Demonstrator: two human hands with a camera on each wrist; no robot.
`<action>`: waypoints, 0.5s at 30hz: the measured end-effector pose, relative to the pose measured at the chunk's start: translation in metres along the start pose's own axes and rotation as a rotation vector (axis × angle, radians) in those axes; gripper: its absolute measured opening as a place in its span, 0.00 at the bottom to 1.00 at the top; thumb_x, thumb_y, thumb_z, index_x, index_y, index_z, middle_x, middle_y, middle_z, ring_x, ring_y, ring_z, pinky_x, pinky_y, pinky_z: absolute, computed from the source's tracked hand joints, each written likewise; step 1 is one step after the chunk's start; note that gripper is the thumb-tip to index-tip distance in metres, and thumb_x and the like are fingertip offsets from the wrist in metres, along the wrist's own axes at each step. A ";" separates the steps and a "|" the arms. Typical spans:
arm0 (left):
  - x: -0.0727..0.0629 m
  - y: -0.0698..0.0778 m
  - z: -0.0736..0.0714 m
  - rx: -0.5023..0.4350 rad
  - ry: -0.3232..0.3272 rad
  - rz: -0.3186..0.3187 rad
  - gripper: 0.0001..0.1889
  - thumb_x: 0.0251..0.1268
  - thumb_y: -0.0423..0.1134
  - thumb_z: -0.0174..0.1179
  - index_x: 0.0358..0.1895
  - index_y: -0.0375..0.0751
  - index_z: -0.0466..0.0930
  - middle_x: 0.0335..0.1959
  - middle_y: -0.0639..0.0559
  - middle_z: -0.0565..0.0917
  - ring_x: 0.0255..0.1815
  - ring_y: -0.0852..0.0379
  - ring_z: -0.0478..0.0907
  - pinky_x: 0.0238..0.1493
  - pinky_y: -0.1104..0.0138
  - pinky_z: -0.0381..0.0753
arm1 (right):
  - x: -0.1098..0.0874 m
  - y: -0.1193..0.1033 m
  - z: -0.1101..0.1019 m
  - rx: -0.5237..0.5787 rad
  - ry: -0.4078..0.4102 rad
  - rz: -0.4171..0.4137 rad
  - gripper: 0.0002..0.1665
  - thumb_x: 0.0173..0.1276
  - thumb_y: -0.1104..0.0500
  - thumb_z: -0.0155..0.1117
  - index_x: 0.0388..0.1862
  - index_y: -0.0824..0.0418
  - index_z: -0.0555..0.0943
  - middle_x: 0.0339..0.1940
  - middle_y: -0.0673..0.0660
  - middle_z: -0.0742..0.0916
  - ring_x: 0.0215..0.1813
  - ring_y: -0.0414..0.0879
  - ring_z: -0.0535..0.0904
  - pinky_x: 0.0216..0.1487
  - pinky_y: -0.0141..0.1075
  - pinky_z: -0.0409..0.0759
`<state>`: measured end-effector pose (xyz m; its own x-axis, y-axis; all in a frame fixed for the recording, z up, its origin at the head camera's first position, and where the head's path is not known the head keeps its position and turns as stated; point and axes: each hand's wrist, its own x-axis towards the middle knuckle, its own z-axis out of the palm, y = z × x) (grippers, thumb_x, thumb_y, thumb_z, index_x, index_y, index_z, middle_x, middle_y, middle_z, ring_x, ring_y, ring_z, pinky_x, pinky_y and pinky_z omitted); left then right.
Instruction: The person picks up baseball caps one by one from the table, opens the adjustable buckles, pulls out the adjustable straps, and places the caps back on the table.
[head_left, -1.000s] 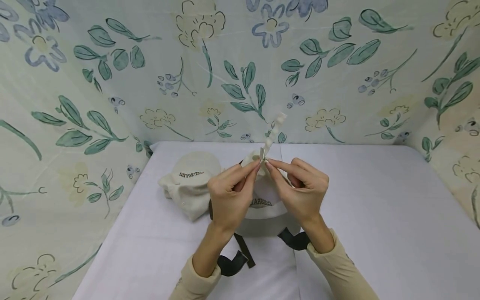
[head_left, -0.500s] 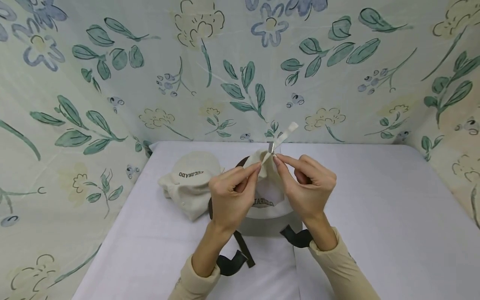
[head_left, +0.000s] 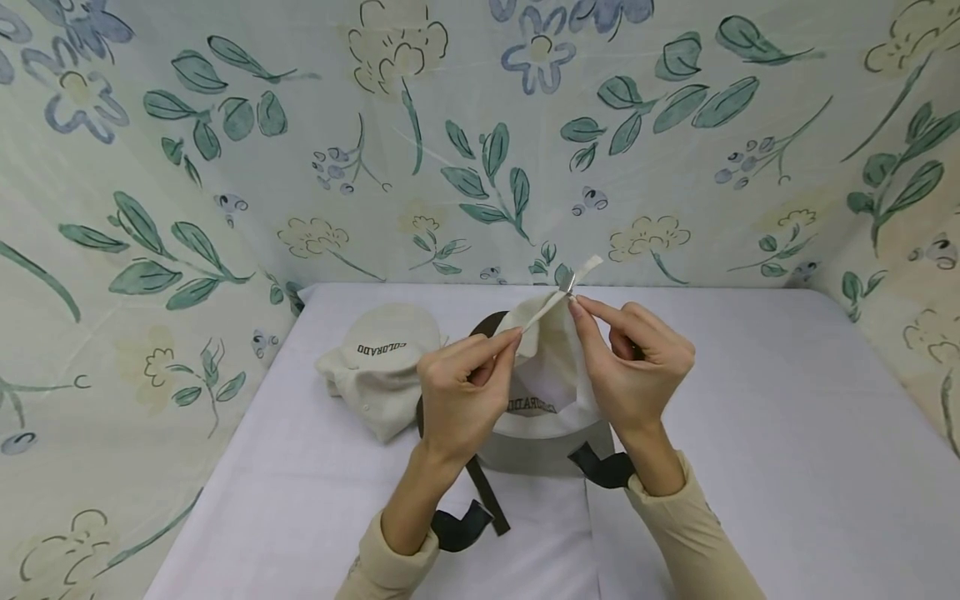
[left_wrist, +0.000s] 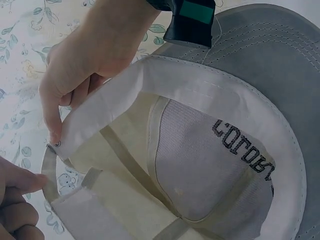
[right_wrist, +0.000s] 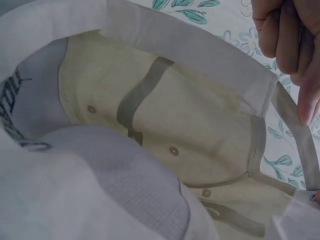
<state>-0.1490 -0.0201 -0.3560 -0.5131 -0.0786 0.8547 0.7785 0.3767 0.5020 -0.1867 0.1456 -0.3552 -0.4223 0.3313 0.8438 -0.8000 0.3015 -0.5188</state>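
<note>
A pale baseball cap (head_left: pixel 551 425) lies crown down before me, its grey underbrim (head_left: pixel 536 457) toward me. Mirrored lettering (left_wrist: pixel 245 150) shows inside the crown in the left wrist view. My left hand (head_left: pixel 465 396) pinches the narrow back strap (head_left: pixel 542 313) between thumb and forefinger. Thumb and forefinger of my right hand (head_left: pixel 641 367) pinch the cap's edge by the metal buckle (head_left: pixel 567 283). The strap runs taut between the hands, and its free end (head_left: pixel 590 267) sticks out beyond the buckle. In the right wrist view, a left fingertip touches the strap (right_wrist: pixel 295 130).
Another pale cap (head_left: pixel 397 321) with COLORADO lettering sits left of my hands. A dark brown piece (head_left: pixel 491 323) shows behind the held cap, and a brown strap (head_left: pixel 489 497) lies in front. White cloth (head_left: pixel 750 417) covers the table; flowered fabric (head_left: pixel 480 125) hangs behind.
My right hand has moved right with the buckle and cap edge, while my left hand has stayed nearly still. More strap shows between the hands, and the free end beyond the buckle is shorter.
</note>
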 end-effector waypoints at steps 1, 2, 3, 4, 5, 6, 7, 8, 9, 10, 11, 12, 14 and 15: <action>0.000 0.000 0.000 -0.003 -0.001 0.001 0.04 0.59 0.20 0.69 0.35 0.27 0.91 0.11 0.55 0.59 0.16 0.69 0.51 0.18 0.77 0.52 | 0.000 0.000 0.000 -0.004 0.007 0.003 0.04 0.51 0.74 0.78 0.27 0.70 0.91 0.10 0.51 0.59 0.19 0.35 0.50 0.24 0.28 0.46; 0.000 0.000 0.000 -0.007 -0.003 0.003 0.04 0.59 0.20 0.69 0.35 0.27 0.91 0.11 0.55 0.59 0.16 0.69 0.51 0.18 0.77 0.52 | 0.001 0.001 -0.001 -0.007 0.015 0.007 0.03 0.51 0.73 0.78 0.27 0.70 0.91 0.10 0.51 0.59 0.19 0.35 0.50 0.24 0.28 0.47; 0.000 0.000 0.000 -0.010 -0.005 0.004 0.04 0.59 0.20 0.69 0.35 0.27 0.91 0.11 0.55 0.59 0.16 0.69 0.51 0.18 0.77 0.52 | 0.001 0.001 -0.001 -0.008 0.022 0.011 0.03 0.52 0.73 0.78 0.27 0.70 0.91 0.10 0.51 0.59 0.19 0.35 0.51 0.25 0.28 0.46; 0.000 0.000 0.000 -0.011 -0.007 0.007 0.04 0.58 0.20 0.69 0.35 0.27 0.91 0.11 0.55 0.59 0.16 0.69 0.51 0.18 0.77 0.52 | 0.002 0.001 -0.001 -0.010 0.029 0.014 0.03 0.52 0.73 0.78 0.27 0.70 0.91 0.10 0.51 0.59 0.19 0.34 0.51 0.25 0.27 0.46; 0.000 0.000 0.000 -0.013 -0.009 0.008 0.04 0.58 0.20 0.69 0.35 0.26 0.91 0.11 0.55 0.59 0.16 0.69 0.51 0.18 0.77 0.52 | 0.002 0.002 -0.002 -0.010 0.032 0.017 0.03 0.52 0.73 0.78 0.27 0.71 0.91 0.10 0.51 0.59 0.19 0.34 0.51 0.25 0.27 0.47; 0.000 -0.001 0.000 -0.014 -0.010 0.010 0.04 0.58 0.20 0.69 0.35 0.26 0.91 0.11 0.55 0.59 0.16 0.69 0.51 0.18 0.78 0.52 | 0.003 0.002 -0.002 -0.009 0.035 0.020 0.03 0.52 0.73 0.78 0.27 0.71 0.91 0.10 0.51 0.59 0.19 0.34 0.51 0.25 0.27 0.47; 0.000 -0.001 0.000 -0.016 -0.012 0.011 0.04 0.58 0.19 0.69 0.35 0.26 0.91 0.11 0.55 0.59 0.17 0.69 0.51 0.18 0.78 0.52 | 0.003 0.002 -0.002 -0.006 0.040 0.023 0.03 0.52 0.73 0.78 0.27 0.71 0.91 0.10 0.51 0.59 0.19 0.34 0.51 0.25 0.27 0.47; 0.000 -0.001 0.000 -0.018 -0.013 0.013 0.04 0.58 0.19 0.69 0.35 0.26 0.91 0.11 0.55 0.59 0.17 0.69 0.51 0.18 0.78 0.52 | 0.003 0.003 -0.003 -0.004 0.044 0.027 0.03 0.52 0.74 0.78 0.27 0.71 0.91 0.10 0.51 0.59 0.19 0.34 0.51 0.25 0.27 0.46; 0.000 -0.001 -0.001 -0.018 -0.014 0.014 0.04 0.58 0.19 0.69 0.35 0.26 0.91 0.11 0.55 0.59 0.17 0.69 0.51 0.18 0.78 0.52 | 0.004 0.003 -0.003 -0.003 0.047 0.029 0.03 0.52 0.74 0.78 0.27 0.71 0.91 0.10 0.50 0.59 0.19 0.34 0.51 0.25 0.27 0.46; 0.000 -0.001 -0.001 -0.019 -0.015 0.014 0.04 0.58 0.19 0.69 0.35 0.26 0.91 0.11 0.55 0.59 0.17 0.69 0.51 0.18 0.78 0.52 | 0.004 0.003 -0.003 -0.003 0.053 0.032 0.03 0.52 0.74 0.78 0.27 0.71 0.91 0.11 0.50 0.58 0.19 0.34 0.51 0.25 0.27 0.46; 0.000 -0.001 -0.001 -0.017 -0.017 0.014 0.04 0.57 0.19 0.69 0.35 0.26 0.91 0.11 0.55 0.59 0.17 0.70 0.51 0.18 0.78 0.52 | 0.005 0.003 -0.004 -0.003 0.059 0.036 0.03 0.52 0.73 0.78 0.27 0.71 0.91 0.11 0.50 0.58 0.19 0.34 0.51 0.25 0.26 0.46; 0.000 -0.001 -0.001 -0.016 -0.018 0.013 0.04 0.57 0.19 0.69 0.34 0.26 0.91 0.11 0.55 0.58 0.17 0.70 0.51 0.18 0.78 0.52 | 0.006 0.003 -0.004 -0.004 0.066 0.040 0.03 0.52 0.73 0.78 0.27 0.71 0.91 0.11 0.49 0.58 0.20 0.34 0.50 0.25 0.26 0.46; 0.001 -0.001 -0.002 -0.012 -0.020 0.013 0.04 0.57 0.19 0.69 0.34 0.26 0.91 0.11 0.55 0.58 0.17 0.70 0.51 0.18 0.77 0.52 | 0.008 0.004 -0.006 -0.012 0.080 0.050 0.03 0.53 0.72 0.79 0.27 0.71 0.91 0.11 0.49 0.58 0.20 0.34 0.50 0.26 0.26 0.46; 0.002 -0.001 -0.003 -0.010 -0.021 0.013 0.04 0.57 0.19 0.69 0.34 0.26 0.91 0.11 0.55 0.58 0.17 0.69 0.51 0.18 0.77 0.52 | 0.009 0.004 -0.007 -0.016 0.087 0.055 0.03 0.53 0.72 0.79 0.27 0.70 0.92 0.11 0.48 0.58 0.20 0.33 0.50 0.26 0.26 0.45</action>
<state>-0.1498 -0.0232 -0.3548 -0.5105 -0.0546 0.8582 0.7884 0.3686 0.4925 -0.1904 0.1556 -0.3508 -0.4264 0.4237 0.7992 -0.7693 0.2949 -0.5667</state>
